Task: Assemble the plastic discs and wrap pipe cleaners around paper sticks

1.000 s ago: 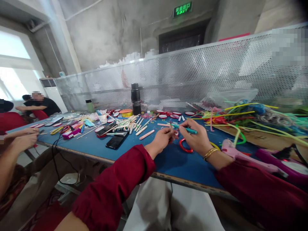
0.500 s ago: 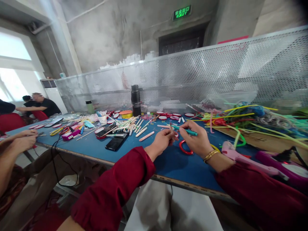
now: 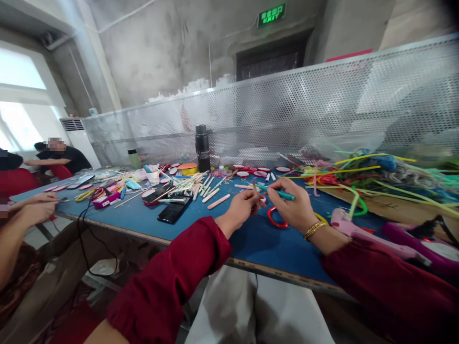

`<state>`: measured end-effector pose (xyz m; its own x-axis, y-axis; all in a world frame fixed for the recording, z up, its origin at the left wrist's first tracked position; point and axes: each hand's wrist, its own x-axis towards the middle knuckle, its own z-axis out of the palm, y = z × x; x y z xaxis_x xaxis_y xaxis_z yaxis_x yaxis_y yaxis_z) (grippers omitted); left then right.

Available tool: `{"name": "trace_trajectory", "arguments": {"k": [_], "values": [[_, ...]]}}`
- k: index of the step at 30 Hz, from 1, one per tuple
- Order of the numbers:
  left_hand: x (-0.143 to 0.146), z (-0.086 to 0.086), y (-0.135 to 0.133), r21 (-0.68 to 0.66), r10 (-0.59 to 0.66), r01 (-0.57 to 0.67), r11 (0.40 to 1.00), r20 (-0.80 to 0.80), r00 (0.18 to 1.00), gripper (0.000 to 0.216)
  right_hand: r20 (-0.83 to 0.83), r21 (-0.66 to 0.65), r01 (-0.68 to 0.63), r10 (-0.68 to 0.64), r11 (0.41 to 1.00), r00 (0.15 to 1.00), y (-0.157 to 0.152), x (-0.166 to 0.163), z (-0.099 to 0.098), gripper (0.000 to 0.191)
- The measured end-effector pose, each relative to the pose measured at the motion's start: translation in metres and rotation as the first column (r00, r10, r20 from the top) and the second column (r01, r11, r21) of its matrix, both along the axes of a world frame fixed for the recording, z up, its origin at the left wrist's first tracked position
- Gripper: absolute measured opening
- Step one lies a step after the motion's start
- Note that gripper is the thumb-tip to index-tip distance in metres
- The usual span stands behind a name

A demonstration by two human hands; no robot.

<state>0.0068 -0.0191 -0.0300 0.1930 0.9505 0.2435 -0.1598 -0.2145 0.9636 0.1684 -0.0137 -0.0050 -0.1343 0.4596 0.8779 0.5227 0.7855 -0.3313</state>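
My left hand (image 3: pixel 242 210) is closed around a small flat craft stick (image 3: pixel 255 188), which points up from between the fingers. A teal pen (image 3: pixel 286 195) is gripped in my right hand (image 3: pixel 296 203), its front end pointing left toward the stick. I cannot tell whether the pen's tip touches it. Red scissor handles (image 3: pixel 275 219) lie on the blue table between my hands, partly hidden by the right one. Pink craft sticks (image 3: pixel 218 201) rest left of my left hand.
A dark phone (image 3: pixel 174 210) and a pile of craft sticks (image 3: pixel 197 184) lie to the left, with a black bottle (image 3: pixel 202 150) behind. A pink glue gun (image 3: pixel 373 237) and colourful pipe cleaners (image 3: pixel 358 167) are at right. A neighbour's hands (image 3: pixel 38 209) work at far left.
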Motion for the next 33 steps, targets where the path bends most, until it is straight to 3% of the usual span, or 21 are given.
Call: {"name": "trace_trajectory", "arguments": {"k": [33], "values": [[-0.0002, 0.0012, -0.0012, -0.027, 0.005, -0.006, 1.000, -0.032, 0.999, 0.024, 0.010, -0.033, -0.036, 0.036, 0.999, 0.999, 0.0019, 0.0014, -0.0023, 0.012]]}}
